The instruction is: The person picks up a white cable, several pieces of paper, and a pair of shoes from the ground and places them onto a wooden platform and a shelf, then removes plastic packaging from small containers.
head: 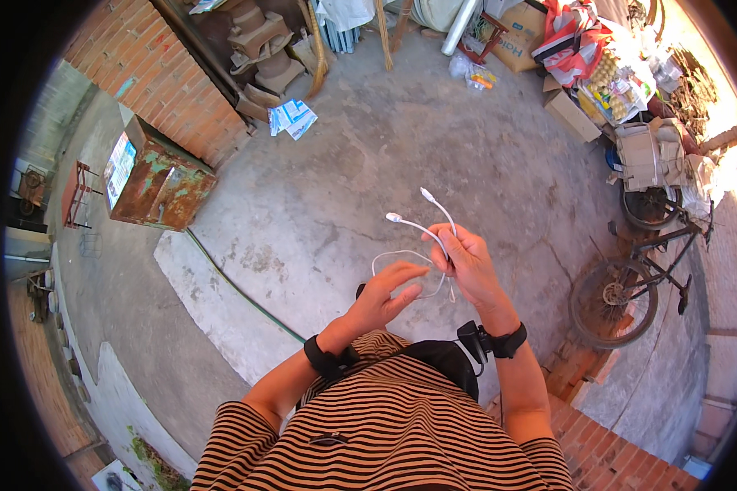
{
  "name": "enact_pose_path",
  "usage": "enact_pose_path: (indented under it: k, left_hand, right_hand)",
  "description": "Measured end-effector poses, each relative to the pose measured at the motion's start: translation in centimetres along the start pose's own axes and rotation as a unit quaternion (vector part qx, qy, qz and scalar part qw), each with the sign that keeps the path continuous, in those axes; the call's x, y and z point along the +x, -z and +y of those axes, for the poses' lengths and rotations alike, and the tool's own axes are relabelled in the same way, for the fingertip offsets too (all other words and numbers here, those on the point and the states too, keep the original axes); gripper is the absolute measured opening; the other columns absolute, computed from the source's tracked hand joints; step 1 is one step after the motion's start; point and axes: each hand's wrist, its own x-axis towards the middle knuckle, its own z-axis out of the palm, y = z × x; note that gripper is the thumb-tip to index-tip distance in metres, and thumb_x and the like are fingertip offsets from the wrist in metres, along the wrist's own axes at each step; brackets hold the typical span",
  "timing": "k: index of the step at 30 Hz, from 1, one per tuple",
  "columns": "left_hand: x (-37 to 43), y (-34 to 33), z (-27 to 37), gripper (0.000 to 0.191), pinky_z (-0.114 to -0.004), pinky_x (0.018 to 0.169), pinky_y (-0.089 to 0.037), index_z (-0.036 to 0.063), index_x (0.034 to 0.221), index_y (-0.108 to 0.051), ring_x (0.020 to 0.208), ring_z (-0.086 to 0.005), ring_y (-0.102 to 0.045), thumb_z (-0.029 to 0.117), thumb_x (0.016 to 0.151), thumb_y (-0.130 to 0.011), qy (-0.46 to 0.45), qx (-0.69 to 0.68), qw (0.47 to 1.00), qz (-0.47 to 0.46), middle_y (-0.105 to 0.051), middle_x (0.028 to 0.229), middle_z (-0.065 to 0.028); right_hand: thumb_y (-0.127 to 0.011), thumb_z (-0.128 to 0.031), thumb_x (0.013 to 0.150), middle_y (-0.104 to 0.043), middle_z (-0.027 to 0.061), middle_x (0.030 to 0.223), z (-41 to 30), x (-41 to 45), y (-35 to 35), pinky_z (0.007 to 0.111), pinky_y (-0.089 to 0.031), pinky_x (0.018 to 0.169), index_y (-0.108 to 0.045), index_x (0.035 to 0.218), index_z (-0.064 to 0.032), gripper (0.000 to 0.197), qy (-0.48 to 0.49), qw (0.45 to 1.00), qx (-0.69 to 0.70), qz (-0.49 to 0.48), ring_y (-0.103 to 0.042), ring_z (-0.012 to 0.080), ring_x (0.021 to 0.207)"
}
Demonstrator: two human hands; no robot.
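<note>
My right hand (465,261) grips a thin white charging cable (419,224) between thumb and fingers. Both plug ends of the cable stick up past the fingers, one plug (393,217) to the left and the other plug (427,194) higher up. A loop of the cable hangs below and left of the grip, passing behind my left hand (388,293). That left hand is beside the loop with its thumb and fingers apart and nothing seen held between them. Whether its fingertips touch the cable, I cannot tell.
A rusty metal cabinet (169,184) stands at the left, with a green hose (239,287) running from it. Printed papers (292,118) lie on the concrete floor (368,141). At the right a bicycle (642,276) is near flattened cardboard (651,154) and piled bags.
</note>
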Motion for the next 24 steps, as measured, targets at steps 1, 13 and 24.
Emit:
enact_pose_path:
  k: [1,13,24]
  left_hand:
    - [1.0,0.7,-0.2,0.033,-0.025,0.074,-0.043,0.0033,0.119,-0.046,0.091,-0.0162,-0.054,0.019,0.090,-0.043,-0.019,-0.041,0.997,0.057,-0.055,0.103,-0.0096]
    - [6.5,4.4,3.9,0.037,-0.028,0.080,-0.042,0.0022,0.127,-0.033,0.096,-0.0163,-0.053,0.019,0.095,-0.026,0.091,-0.295,0.946,0.099,-0.054,0.112,-0.0129]
    - [8.0,0.3,5.2,0.031,-0.027,0.070,-0.046,-0.0017,0.119,-0.039,0.079,-0.0145,-0.057,0.014,0.092,-0.037,0.122,-0.366,0.895,0.223,-0.059,0.098,-0.0101]
  right_hand:
    - [-0.041,-0.025,0.092,-0.050,-0.0015,0.066,0.1,0.5,-0.2,0.017,-0.025,0.045,-0.056,0.095,-0.0036,0.026,0.012,1.000,-0.010,-0.006,-0.038,0.0030,0.055]
    - [-0.048,-0.019,0.088,-0.051,0.0048,0.064,0.4,4.1,-0.3,0.026,-0.040,0.050,-0.056,0.095,-0.0041,0.018,0.121,0.931,-0.334,-0.086,-0.048,0.0127,0.055]
    - [-0.051,-0.018,0.086,-0.052,0.0049,0.063,-2.2,5.4,3.4,0.028,-0.040,0.049,-0.055,0.097,-0.0062,0.017,0.137,0.866,-0.436,-0.202,-0.051,0.0166,0.053]
